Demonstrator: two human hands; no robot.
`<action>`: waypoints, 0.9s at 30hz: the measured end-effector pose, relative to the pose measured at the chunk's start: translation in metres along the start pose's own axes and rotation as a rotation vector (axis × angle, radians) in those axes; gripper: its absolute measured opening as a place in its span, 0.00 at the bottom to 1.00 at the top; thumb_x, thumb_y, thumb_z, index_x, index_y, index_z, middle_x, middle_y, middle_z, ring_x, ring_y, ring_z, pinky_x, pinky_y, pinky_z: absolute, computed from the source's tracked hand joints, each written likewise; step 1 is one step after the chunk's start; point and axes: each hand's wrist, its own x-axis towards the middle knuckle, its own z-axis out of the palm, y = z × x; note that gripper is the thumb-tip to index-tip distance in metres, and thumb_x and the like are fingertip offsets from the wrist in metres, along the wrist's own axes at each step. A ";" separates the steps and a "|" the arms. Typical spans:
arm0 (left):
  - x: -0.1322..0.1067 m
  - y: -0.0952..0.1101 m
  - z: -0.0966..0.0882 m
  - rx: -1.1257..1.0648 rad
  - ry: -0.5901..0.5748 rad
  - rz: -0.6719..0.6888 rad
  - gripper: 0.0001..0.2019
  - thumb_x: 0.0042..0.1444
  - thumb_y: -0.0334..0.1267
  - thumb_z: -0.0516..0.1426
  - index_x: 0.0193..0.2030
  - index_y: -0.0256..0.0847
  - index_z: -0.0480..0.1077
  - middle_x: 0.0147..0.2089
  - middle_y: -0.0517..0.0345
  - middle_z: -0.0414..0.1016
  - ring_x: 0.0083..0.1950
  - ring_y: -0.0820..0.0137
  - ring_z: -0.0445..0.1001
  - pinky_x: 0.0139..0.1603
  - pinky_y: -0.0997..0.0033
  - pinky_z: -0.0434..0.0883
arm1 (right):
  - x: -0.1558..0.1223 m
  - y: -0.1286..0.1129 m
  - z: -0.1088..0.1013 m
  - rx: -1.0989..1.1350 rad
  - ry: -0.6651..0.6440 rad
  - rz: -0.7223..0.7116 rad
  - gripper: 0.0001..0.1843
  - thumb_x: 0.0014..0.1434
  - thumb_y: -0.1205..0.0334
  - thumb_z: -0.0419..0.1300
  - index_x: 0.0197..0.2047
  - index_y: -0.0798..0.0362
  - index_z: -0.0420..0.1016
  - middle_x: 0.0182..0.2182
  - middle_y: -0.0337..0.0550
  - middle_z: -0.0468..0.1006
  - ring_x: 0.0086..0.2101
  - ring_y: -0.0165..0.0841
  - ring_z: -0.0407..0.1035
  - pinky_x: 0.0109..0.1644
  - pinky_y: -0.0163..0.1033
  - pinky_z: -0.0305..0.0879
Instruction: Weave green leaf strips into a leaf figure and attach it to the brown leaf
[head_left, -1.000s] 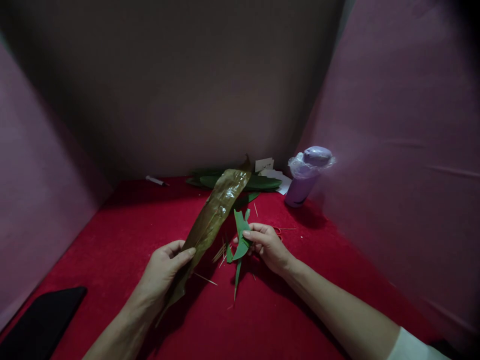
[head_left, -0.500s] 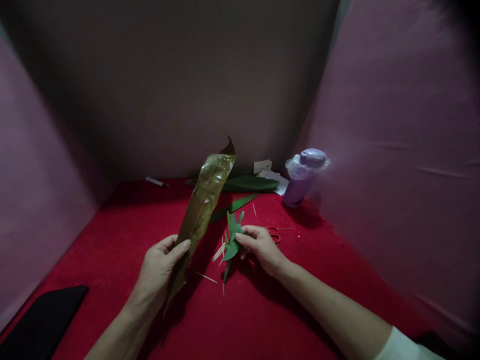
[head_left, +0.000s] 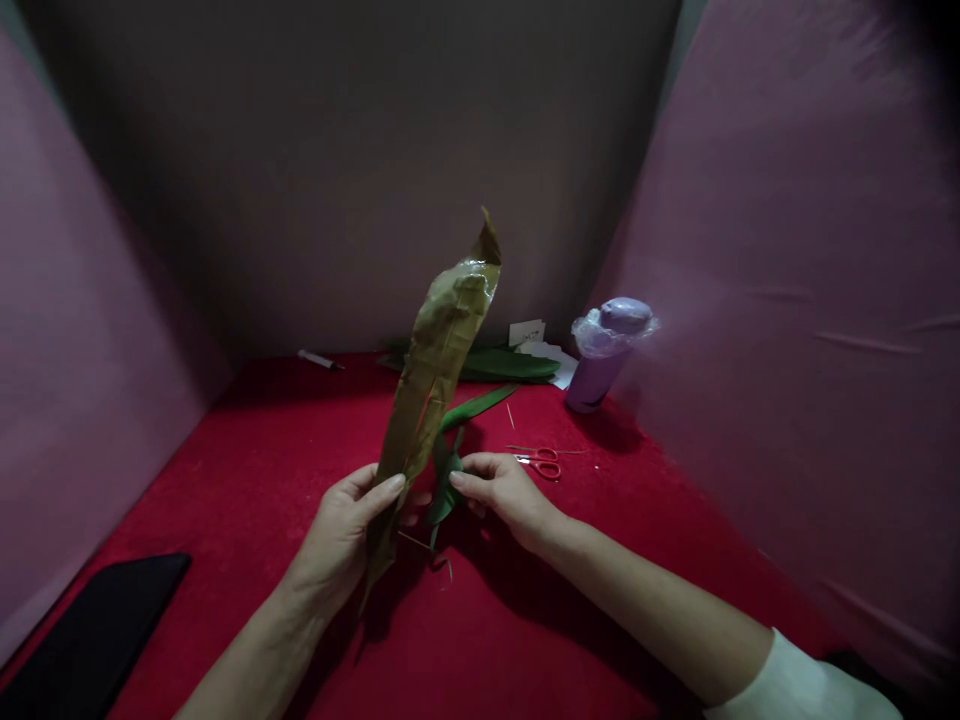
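Observation:
My left hand (head_left: 356, 525) is closed on the lower part of a long olive-brown dried leaf (head_left: 435, 360), thumb on its near face. The leaf stands tilted, its upper part glossy like clear tape or film, its tip curled. Between thumb and fingers of my right hand (head_left: 506, 495) is a small folded green leaf piece (head_left: 446, 485), with thin strips hanging below. The green piece is close to the brown leaf's right edge; whether they touch I cannot tell. A thin pale stick (head_left: 415, 540) lies beneath, partly hidden.
Red-handled scissors (head_left: 541, 462) lie right of my right hand. Behind are a green leaf strip (head_left: 480, 405), a stack of green leaves (head_left: 510, 365), white papers (head_left: 555, 358), a purple cup (head_left: 596, 380) with plastic film and a syringe (head_left: 321, 359). A black flat item (head_left: 97, 640) is front left.
My left hand has moved right and up with the brown leaf. My right hand has shifted slightly left with the green leaf piece, bringing the two closer. More of the scissors shows.

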 end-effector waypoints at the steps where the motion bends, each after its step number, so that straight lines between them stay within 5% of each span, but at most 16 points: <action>1: 0.000 -0.002 0.001 0.000 -0.023 -0.006 0.14 0.45 0.35 0.63 0.40 0.36 0.73 0.29 0.54 0.80 0.26 0.71 0.76 0.28 0.77 0.72 | 0.001 0.002 0.002 -0.015 0.003 -0.002 0.09 0.45 0.59 0.64 0.26 0.56 0.73 0.16 0.33 0.66 0.16 0.22 0.56 0.19 0.30 0.51; 14: -0.001 -0.011 0.001 -0.017 -0.138 0.002 0.14 0.48 0.33 0.61 0.43 0.37 0.73 0.40 0.50 0.79 0.38 0.66 0.77 0.31 0.76 0.74 | 0.006 0.002 0.012 -0.081 -0.019 -0.092 0.06 0.42 0.65 0.62 0.28 0.55 0.71 0.18 0.34 0.70 0.17 0.26 0.63 0.19 0.31 0.60; 27: 0.002 -0.008 0.000 -0.034 -0.159 -0.031 0.12 0.45 0.33 0.63 0.38 0.35 0.75 0.40 0.48 0.80 0.41 0.64 0.77 0.46 0.70 0.72 | 0.009 0.002 0.010 -0.020 -0.051 -0.076 0.07 0.42 0.67 0.62 0.29 0.55 0.72 0.20 0.35 0.72 0.18 0.26 0.65 0.20 0.31 0.63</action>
